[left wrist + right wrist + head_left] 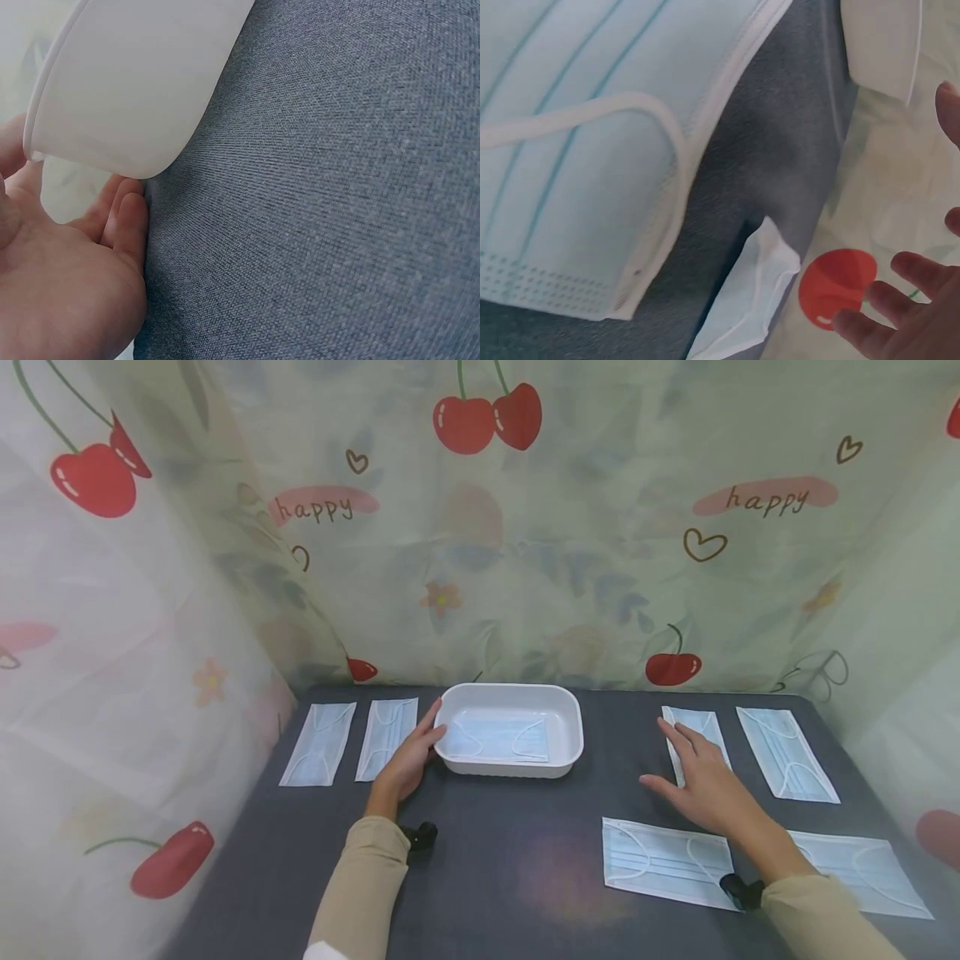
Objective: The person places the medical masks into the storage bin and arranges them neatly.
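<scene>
Outer-left masks: two pale-blue, pleated, rectangular face masks (318,743), left of my left fingers; limp, I'd judge.
Left hand: my left hand (408,760) has its fingers curled round the tray's left end.
Tray: white, rounded-rectangular plastic tray (517,770), just right of those fingers; probably light, stiff, slightly slick, so I'd favour the rim.
Tray mask: one mask (495,742) lying flat inside.
Right hand: my right hand (701,781) hangs spread, holding nothing.
Reach mask: the mask (708,722) beneath those fingers; feather-light, soft, easily creased; I'd pinch an edge, minding the loops.
Outer-right mask: one (787,756) right of the fingers.
</scene>
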Tool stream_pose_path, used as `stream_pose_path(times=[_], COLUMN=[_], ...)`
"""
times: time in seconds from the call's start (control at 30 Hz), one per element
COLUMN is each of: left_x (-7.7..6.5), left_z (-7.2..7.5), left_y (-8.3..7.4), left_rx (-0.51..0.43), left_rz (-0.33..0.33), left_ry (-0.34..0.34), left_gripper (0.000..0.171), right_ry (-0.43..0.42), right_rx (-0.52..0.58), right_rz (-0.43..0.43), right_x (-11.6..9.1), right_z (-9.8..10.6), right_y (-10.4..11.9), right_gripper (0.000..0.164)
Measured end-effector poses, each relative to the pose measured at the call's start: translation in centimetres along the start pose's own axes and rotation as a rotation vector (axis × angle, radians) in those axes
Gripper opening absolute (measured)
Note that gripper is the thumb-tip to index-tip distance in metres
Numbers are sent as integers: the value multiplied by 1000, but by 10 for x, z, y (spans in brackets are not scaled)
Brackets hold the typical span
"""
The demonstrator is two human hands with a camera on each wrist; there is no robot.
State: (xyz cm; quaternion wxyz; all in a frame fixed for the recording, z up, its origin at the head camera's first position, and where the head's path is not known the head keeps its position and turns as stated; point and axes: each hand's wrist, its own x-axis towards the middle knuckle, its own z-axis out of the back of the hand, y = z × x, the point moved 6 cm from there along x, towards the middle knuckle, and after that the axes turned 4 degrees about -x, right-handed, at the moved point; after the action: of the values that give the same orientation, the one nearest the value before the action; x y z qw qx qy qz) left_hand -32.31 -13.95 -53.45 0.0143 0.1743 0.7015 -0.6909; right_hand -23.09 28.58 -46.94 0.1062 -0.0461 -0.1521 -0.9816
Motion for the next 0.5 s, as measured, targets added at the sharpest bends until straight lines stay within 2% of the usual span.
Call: stream_pose_path(times=[0.17, 0.5], left_x=[0, 3], left_z=[0, 2], left_y=[1, 3], left_rx=[1, -8], left_rz=[2, 20], left_ry=[-1, -8], left_gripper=[57, 57], right_ry=[0, 85], right_rx=[9, 72], right_rz=[13, -30], right_x=[-9, -26], right_z=[-3, -12], right_y=[-9, -28], right_gripper=[100, 115])
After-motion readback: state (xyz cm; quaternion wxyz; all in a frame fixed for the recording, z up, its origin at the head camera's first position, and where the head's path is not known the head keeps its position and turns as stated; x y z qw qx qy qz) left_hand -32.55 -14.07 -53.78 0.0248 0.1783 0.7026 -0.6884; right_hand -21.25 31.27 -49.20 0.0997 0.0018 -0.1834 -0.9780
